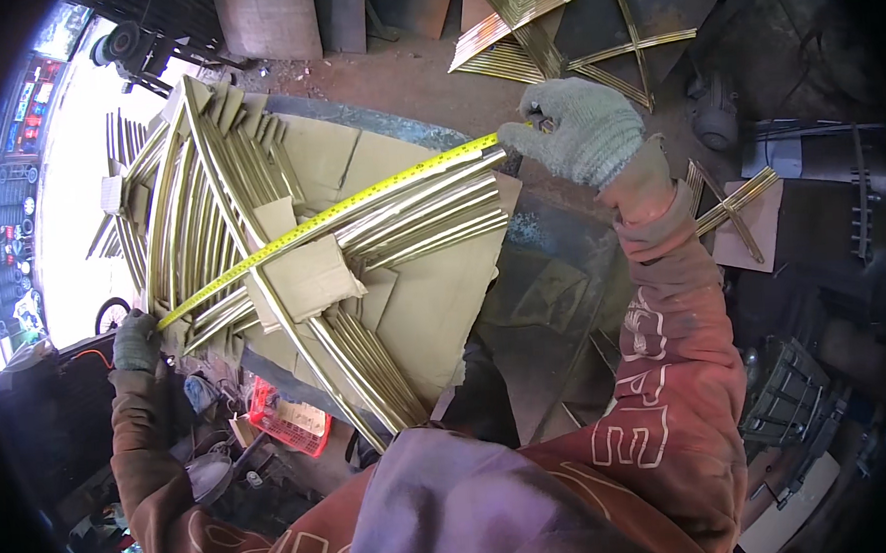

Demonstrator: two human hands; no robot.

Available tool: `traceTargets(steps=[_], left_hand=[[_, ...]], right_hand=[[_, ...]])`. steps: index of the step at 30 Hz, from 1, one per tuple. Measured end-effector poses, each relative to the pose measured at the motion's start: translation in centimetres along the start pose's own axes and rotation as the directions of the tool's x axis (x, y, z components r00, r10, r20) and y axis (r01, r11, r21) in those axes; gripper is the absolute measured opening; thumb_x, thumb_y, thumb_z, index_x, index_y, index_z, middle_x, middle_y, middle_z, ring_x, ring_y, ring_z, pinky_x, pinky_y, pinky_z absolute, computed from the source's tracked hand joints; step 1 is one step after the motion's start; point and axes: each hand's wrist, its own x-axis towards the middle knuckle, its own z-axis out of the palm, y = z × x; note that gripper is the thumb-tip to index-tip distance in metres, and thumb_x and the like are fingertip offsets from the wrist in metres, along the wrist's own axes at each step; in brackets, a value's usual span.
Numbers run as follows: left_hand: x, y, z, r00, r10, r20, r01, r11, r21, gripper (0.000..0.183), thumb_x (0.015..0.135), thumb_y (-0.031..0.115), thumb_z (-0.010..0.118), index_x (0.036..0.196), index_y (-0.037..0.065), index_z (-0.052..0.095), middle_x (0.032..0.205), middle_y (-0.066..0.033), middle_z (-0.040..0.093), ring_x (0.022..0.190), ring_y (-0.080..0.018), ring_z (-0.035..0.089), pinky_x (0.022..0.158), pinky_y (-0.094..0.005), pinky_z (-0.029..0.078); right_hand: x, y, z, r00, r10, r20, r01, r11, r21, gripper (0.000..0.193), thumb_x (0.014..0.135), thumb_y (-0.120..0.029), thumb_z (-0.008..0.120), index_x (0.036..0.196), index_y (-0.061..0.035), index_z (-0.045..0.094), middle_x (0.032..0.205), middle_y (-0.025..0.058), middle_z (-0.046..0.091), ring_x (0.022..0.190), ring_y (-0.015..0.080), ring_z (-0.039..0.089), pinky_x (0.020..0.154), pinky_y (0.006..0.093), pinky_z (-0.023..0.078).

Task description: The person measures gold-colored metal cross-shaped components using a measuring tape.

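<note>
I see the right hand (578,131), fingers curled on a yellow tape measure (330,213); it stretches from them across gold-coloured rods (430,217) to the left hand (135,345). I cannot tell how far that hand's fingers close.

Dark brown floor (393,91), glaring white daylight (71,211) at left

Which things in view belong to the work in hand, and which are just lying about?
In the work:
- tape, stretched between left hand and right hand
- gold strips along it
- cardboard among the strips

Seemingly lying about:
- red crate
- motor
</note>
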Motion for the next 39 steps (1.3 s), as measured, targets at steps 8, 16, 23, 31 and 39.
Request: traceTargets(steps=[8, 16, 23, 31, 39], left_hand=[[-0.3, 0.3, -0.4, 1.000, 0.010, -0.010, -0.010, 1.000, -0.010, 0.019, 0.073, 0.005, 0.077, 0.092, 0.006, 0.072, 0.098, -0.0166, 0.066, 0.095, -0.0418, 0.065, 0.083, -0.0506, 0.054], [-0.6, 0.0, 0.3, 0.998, 0.032, -0.049, -0.033, 0.999, -0.021, 0.017, 0.075, 0.006, 0.075, 0.092, 0.007, 0.072, 0.097, -0.0154, 0.065, 0.097, -0.0416, 0.064, 0.084, -0.0513, 0.053], [-0.5, 0.7, 0.1, 0.998, -0.001, -0.063, -0.001, 1.000, -0.028, 0.018, 0.075, 0.006, 0.074, 0.093, 0.008, 0.073, 0.099, -0.0154, 0.065, 0.098, -0.0402, 0.064, 0.086, -0.0498, 0.053], [-0.6, 0.5, 0.9, 0.996, -0.034, -0.085, 0.032, 0.999, -0.029, 0.021, 0.073, 0.006, 0.075, 0.093, 0.009, 0.075, 0.099, -0.0152, 0.067, 0.097, -0.0400, 0.065, 0.085, -0.0505, 0.054], [-0.5, 0.5, 0.8, 0.996, -0.023, -0.089, 0.018, 0.998, -0.056, 0.019, 0.074, 0.007, 0.075, 0.093, 0.008, 0.075, 0.098, -0.0156, 0.067, 0.097, -0.0398, 0.065, 0.084, -0.0507, 0.054]], right_hand=[[-0.1, 0.1, 0.2, 1.000, -0.002, -0.012, 0.002, 1.000, 0.006, 0.044, 0.089, -0.052, 0.070, 0.094, -0.0078, 0.073, 0.087, 0.0144, 0.073, 0.087, 0.0359, 0.071, 0.078, 0.0468, 0.054], [0.1, -0.1, 0.1, 1.000, 0.018, 0.017, -0.018, 1.000, -0.003, 0.046, 0.088, -0.052, 0.071, 0.093, -0.0065, 0.073, 0.086, 0.0158, 0.072, 0.086, 0.0362, 0.070, 0.076, 0.0471, 0.054], [0.1, -1.1, -0.4, 0.996, 0.080, 0.029, -0.079, 0.996, -0.031, 0.047, 0.085, -0.054, 0.071, 0.091, -0.0070, 0.073, 0.087, 0.0157, 0.072, 0.086, 0.0370, 0.069, 0.077, 0.0466, 0.055], [0.1, -0.3, 0.4, 0.998, 0.057, 0.011, -0.056, 0.997, -0.050, 0.047, 0.084, -0.055, 0.074, 0.091, -0.0081, 0.073, 0.087, 0.0154, 0.072, 0.086, 0.0372, 0.070, 0.078, 0.0459, 0.055], [-0.1, -0.3, 0.1, 0.998, 0.056, 0.025, -0.055, 0.998, -0.021, 0.047, 0.084, -0.054, 0.074, 0.091, -0.0072, 0.073, 0.087, 0.0155, 0.072, 0.084, 0.0369, 0.069, 0.077, 0.0461, 0.055]])
